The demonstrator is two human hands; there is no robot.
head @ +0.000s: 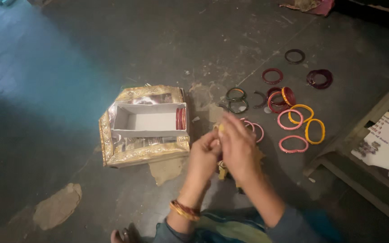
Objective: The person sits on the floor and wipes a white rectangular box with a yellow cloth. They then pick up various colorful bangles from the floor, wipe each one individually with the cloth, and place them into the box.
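Gold-trimmed box (145,123) with white inside — pink (293,143), yellow (315,130), maroon bangles (272,75) on grey floor (68,67).

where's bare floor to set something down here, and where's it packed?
Free: the wide floor left of and beyond the gold-edged box, and the strip between that box and the green bangles. Crowded: right of the hands, left hand and right hand, where red, pink and yellow bangles lie scattered up to the wooden frame.

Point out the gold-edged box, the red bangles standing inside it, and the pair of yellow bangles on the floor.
gold-edged box (147,154), head view, on its near gold rim.
red bangles (181,119), head view, mid-stack.
yellow bangles (315,131), head view, right ring's band.
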